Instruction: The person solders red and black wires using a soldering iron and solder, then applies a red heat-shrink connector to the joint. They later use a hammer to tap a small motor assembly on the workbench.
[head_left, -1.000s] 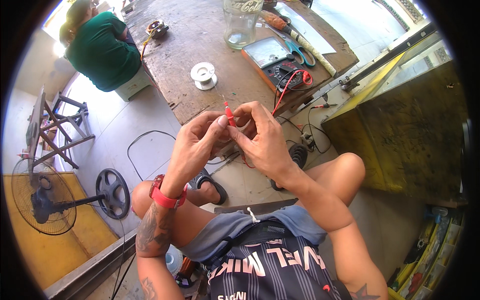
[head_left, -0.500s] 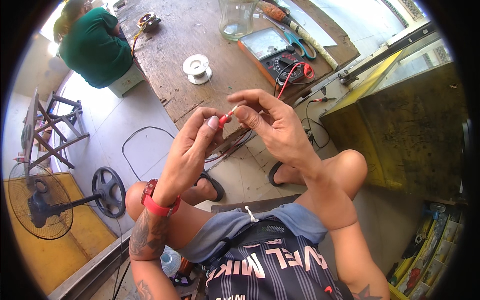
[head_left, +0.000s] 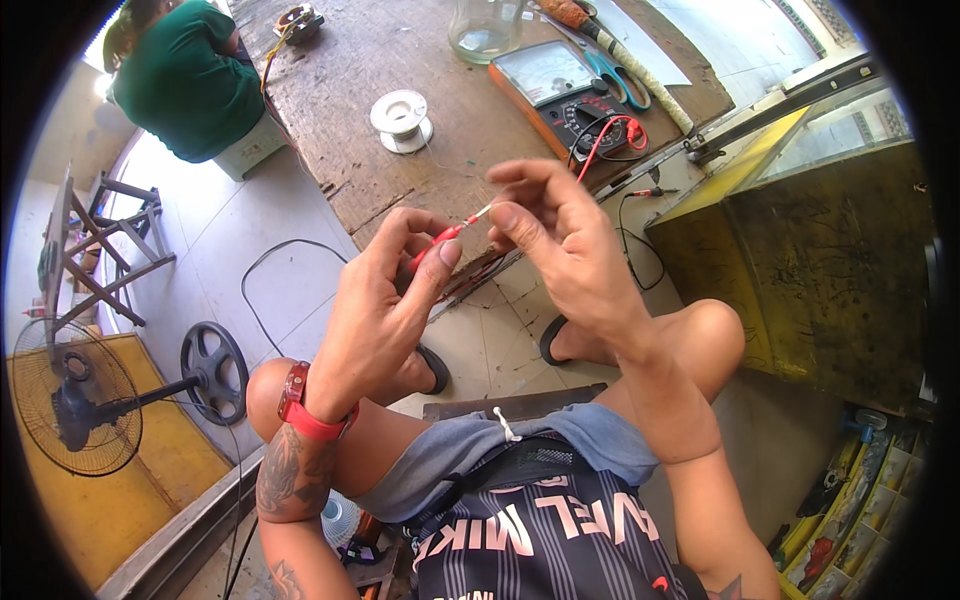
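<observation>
The left forearm (head_left: 295, 490), darkly tattooed, rises from the lower edge, left of centre, to a bent wrist (head_left: 335, 375). The left hand (head_left: 375, 290) sits near mid-frame, fingers curled inward, thumb (head_left: 432, 275) pointing up and right in a pinch. The right forearm (head_left: 680, 420) slants up and leftward from the lower right. The right hand (head_left: 570, 240) is higher, palm turned inward, index finger arched above the thumb (head_left: 522, 228), their tips apart. The two hands face each other without touching.

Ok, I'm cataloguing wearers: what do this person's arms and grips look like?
Left grip and right grip are ungloved, forearms sleeveless. A red wristwatch circles the left wrist; dark tattoos mark the left forearm and, partly cut off, the right arm.
</observation>
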